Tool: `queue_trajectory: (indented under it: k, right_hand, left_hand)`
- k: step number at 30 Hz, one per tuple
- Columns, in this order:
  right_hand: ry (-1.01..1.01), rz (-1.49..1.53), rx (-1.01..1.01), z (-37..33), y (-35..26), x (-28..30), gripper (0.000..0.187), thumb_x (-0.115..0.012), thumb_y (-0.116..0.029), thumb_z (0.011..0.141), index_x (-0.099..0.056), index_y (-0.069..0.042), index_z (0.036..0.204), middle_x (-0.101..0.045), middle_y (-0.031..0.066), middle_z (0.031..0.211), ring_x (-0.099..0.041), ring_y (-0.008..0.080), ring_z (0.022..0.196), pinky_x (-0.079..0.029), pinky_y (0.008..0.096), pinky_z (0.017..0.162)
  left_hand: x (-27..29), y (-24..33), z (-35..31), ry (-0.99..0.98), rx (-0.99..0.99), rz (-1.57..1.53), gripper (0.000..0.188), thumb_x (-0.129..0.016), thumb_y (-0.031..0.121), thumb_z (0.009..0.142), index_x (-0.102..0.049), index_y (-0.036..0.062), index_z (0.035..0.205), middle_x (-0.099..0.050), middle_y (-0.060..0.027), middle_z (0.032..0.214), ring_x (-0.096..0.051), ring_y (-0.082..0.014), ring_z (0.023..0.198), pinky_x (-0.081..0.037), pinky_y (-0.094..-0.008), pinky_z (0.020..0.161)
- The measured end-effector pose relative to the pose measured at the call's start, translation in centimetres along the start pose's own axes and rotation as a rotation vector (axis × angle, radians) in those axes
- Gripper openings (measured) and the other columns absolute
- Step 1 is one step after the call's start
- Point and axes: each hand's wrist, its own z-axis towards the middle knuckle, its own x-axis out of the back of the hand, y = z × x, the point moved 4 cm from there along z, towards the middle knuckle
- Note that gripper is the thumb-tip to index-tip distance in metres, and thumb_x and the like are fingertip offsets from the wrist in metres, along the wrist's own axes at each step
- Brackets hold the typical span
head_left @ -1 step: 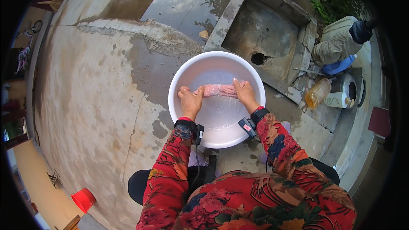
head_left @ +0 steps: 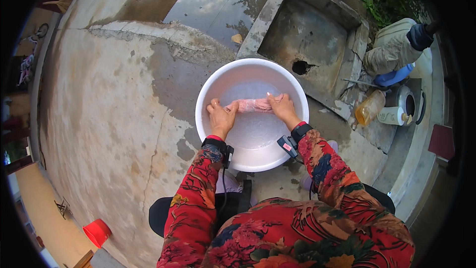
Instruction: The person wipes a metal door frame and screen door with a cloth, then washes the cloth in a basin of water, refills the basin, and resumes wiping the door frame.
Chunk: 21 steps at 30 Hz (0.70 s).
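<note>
A pink, wet-looking cloth [head_left: 255, 105] is stretched in a twisted roll from side to side, with a paler shiny band round its middle. My left hand [head_left: 221, 118] is closed on its left end. My right hand [head_left: 284, 109] grips the right end, thumb and fingers bent round it. Both hands are inside the rim of a white round basin [head_left: 238, 163], above shallow, cloudy water [head_left: 250, 131]. Each wrist wears a dark strap with a small device. The undersides of the fingers are hidden.
Beyond the basin at right lies a concrete trough [head_left: 307, 30] with a drain hole. Bottles, including a white one [head_left: 390, 115] and an amber one [head_left: 370, 108], lie at right. Cracked concrete ground [head_left: 114, 114] spreads left, with a puddle [head_left: 218, 0] behind and a red bucket [head_left: 97, 233] near left.
My right hand has shifted slightly left along the cloth, and more of the cloth's right end shows beside its fingers. My left hand has hardly moved.
</note>
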Motion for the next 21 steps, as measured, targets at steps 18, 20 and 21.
queue_trajectory:
  k: [18,20,21]
  right_hand:
    - [0.186,-0.543,0.683,-1.9,-4.0,-7.1,0.063,-0.06,-0.042,0.085,-0.041,-0.022,0.142,-0.019,0.0149,0.154,-0.011,0.0442,0.141,-0.016,0.0563,0.111]
    - [-0.095,-0.601,0.745,-2.5,-4.1,-8.7,0.064,-0.059,-0.043,0.085,-0.04,-0.023,0.142,-0.02,0.0139,0.154,-0.011,0.0436,0.141,-0.017,0.0556,0.111]
    - [-0.239,-0.608,0.798,-2.8,-4.2,-9.6,0.064,-0.059,-0.043,0.085,-0.039,-0.024,0.143,-0.021,0.0133,0.154,-0.012,0.0433,0.141,-0.017,0.0553,0.111]
  left_hand:
    - [-0.5,-2.9,3.3,-0.221,0.026,0.129,0.038,-0.06,0.019,0.083,-0.059,-0.0038,0.114,-0.063,-0.0254,0.109,-0.063,-0.0367,0.1,-0.049,-0.0391,0.089]
    - [-0.5,-3.5,3.7,-0.154,-0.033,0.049,0.042,-0.063,0.022,0.083,-0.059,-0.0047,0.115,-0.065,-0.0255,0.105,-0.065,-0.0344,0.097,-0.05,-0.0386,0.086]
    - [-0.6,-3.8,3.8,-0.128,-0.038,0.012,0.044,-0.064,0.024,0.083,-0.058,-0.0052,0.115,-0.066,-0.0255,0.104,-0.066,-0.0332,0.096,-0.051,-0.0383,0.085]
